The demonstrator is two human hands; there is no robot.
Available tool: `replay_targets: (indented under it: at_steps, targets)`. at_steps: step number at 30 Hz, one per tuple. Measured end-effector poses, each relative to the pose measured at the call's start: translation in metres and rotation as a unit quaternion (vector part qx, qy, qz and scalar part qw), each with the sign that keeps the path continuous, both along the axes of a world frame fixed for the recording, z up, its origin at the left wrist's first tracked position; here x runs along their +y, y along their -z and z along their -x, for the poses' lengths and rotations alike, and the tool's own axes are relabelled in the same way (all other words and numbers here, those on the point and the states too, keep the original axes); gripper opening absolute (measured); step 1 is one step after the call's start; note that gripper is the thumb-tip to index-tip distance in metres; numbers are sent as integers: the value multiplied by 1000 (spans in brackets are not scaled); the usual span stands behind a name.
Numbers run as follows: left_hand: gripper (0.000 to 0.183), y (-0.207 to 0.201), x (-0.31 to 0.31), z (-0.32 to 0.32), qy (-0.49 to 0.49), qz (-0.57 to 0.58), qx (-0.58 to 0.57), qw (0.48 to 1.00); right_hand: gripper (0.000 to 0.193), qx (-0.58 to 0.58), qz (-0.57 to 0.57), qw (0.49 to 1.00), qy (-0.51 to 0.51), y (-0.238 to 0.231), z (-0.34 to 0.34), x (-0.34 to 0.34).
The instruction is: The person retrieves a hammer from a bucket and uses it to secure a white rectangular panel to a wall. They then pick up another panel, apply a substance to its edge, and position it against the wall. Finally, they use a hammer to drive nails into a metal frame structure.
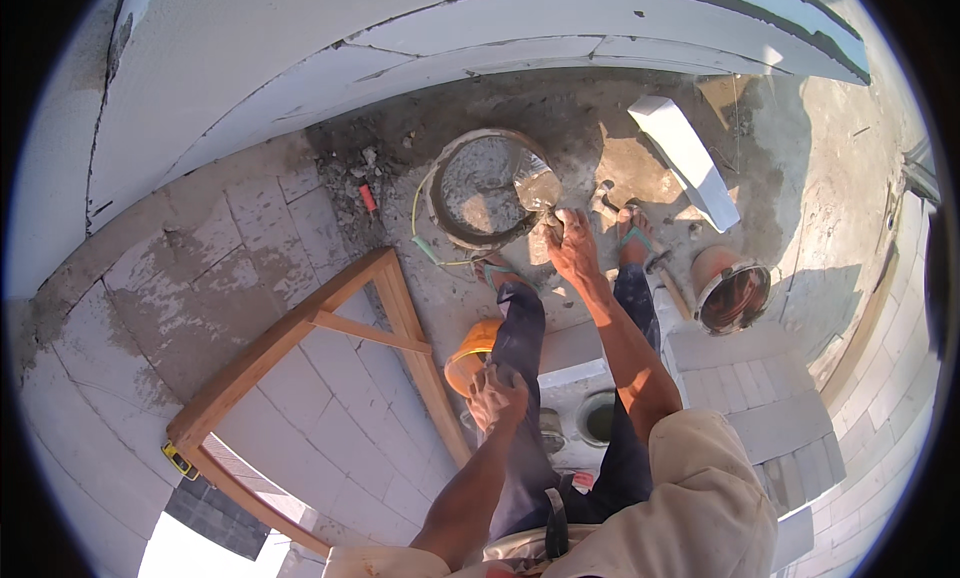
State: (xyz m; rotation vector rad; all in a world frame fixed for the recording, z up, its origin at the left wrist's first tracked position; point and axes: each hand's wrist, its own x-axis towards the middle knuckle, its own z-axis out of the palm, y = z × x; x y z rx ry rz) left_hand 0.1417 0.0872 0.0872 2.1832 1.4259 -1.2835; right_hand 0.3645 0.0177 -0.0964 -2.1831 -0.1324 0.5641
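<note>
My right hand [572, 246] is closed round the handle end of a trowel. The trowel's wet, mortar-smeared blade [537, 185] lies over the right rim of a round bucket [437, 203] of grey mortar [482, 186]. My left hand [497, 396] is beside my left knee, its fingers bent over the edge of an orange bucket [465, 360]; the fingertips are partly hidden. A thin wire handle with a green grip [427, 250] hangs out along the mortar bucket's left side.
A wooden frame [290, 350] leans on my left, with a yellow level [180, 461] at its corner. A red-handled tool [368, 198] lies by rubble. Right are a white block [685, 163], a hammer [672, 283], a tipped bucket [730, 290] and stacked blocks [750, 378]. A block wall [400, 38] rises ahead.
</note>
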Motion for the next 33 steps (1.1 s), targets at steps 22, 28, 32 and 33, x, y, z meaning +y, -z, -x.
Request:
replay_targets:
  at_steps: [22, 28, 32, 33]
  targets:
    - [61, 8, -37, -1, 34, -20, 1, 999, 116, -65, 381, 922, 31, 83, -171, -211]
    - [64, 2, -51, -23, 48, -38, -19, 998, 90, 117, 366, 921, -69, 103, -213, -253]
    - [67, -7, -55, -30, 54, -26, -53, 997, 72, 121, 315, 938, -73, 71, -195, -273]
    - [68, -12, -56, -31, 39, -18, -65, 997, 73, 143, 288, 944, -72, 53, -188, -278]
